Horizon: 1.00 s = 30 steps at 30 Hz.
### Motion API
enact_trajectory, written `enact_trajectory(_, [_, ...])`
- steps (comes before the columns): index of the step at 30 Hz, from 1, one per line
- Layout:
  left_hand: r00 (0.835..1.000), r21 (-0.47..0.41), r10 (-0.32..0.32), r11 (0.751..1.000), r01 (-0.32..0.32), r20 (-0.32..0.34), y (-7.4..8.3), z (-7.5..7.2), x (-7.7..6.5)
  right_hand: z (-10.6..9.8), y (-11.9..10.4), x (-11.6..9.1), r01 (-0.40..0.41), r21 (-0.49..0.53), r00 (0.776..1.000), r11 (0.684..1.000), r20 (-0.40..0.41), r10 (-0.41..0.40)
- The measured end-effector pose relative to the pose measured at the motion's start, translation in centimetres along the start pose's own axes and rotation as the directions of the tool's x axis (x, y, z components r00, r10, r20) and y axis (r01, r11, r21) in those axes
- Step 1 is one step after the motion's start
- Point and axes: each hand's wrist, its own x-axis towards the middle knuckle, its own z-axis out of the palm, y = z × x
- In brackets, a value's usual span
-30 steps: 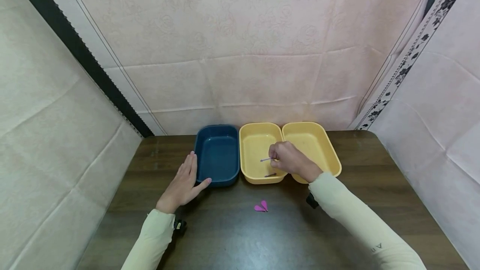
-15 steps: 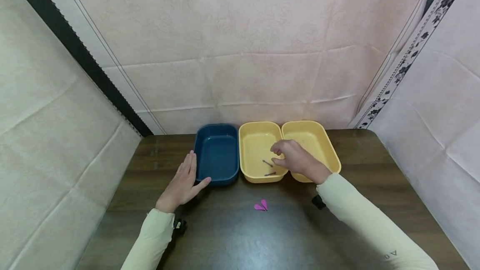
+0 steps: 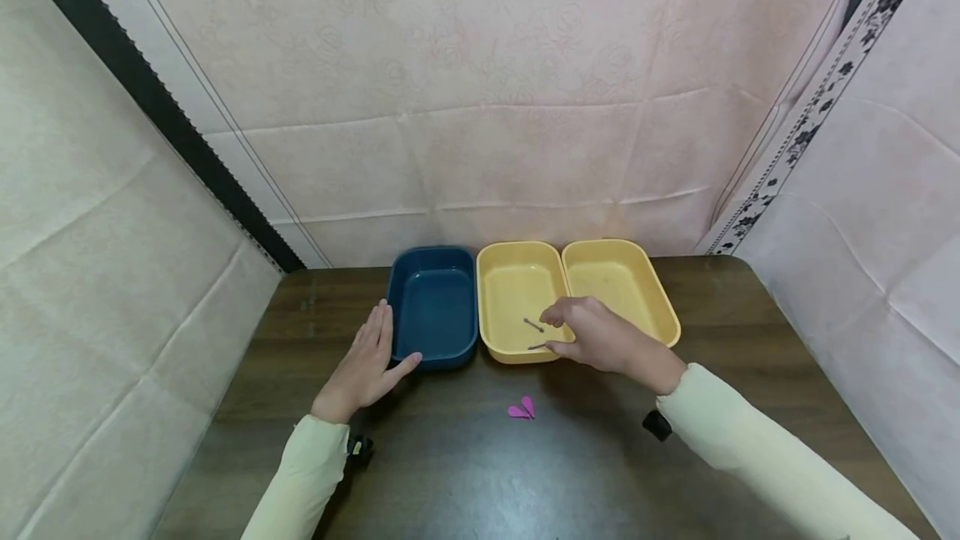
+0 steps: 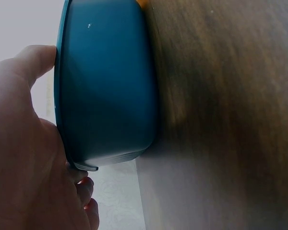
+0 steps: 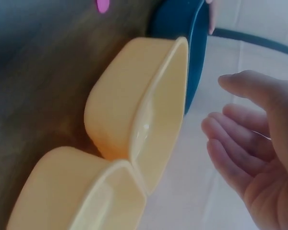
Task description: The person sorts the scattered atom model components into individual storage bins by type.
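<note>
My left hand [image 3: 360,365] lies with straight fingers along the left side of a dark blue tray [image 3: 433,363]; its thumb touches the front rim. In the left wrist view, the thumb and fingers rest on the rim of that tray [image 4: 105,81]. My right hand [image 3: 600,336] hovers over the near right corner of the middle yellow tray [image 3: 484,290], thumb and fingers apart, holding nothing. Inside that tray lie two small thin greyish sticks, one stick [image 3: 533,325] diagonal, the other stick [image 3: 537,347] partly behind the right thumb. Their exact kind is too small to tell.
A second yellow tray [image 3: 660,290] stands against the middle one on the right. Two pink teardrop-shaped pieces [image 3: 521,408] lie on the brown wooden table [image 3: 480,482], in front of the trays. A pale cloth [image 3: 480,107] hangs behind.
My right hand has let go of one thin stick, which now lies in the middle yellow tray. The hand has opened and moved slightly right and nearer. My left hand stays put.
</note>
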Motion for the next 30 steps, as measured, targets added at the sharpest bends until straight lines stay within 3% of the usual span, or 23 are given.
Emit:
enact_trajectory(12, [1.000,0.006,0.004,1.000,-0.004,0.005,-0.1,0.1,0.1,1.7,-1.5,-2.1,0.112,0.000,0.992,0.994,0.053,-0.112])
enact_trajectory(22, [1.000,0.009,0.006,1.000,-0.006,0.000,-0.1,0.2,0.1,4.8,-2.2,-2.9,0.080,0.008,0.980,0.997,0.182,-0.081])
enact_trajectory(30, [1.000,0.009,0.007,1.000,-0.007,-0.002,-0.1,0.3,0.2,7.7,-2.3,-2.7,0.081,0.094,0.969,0.992,0.227,-0.101])
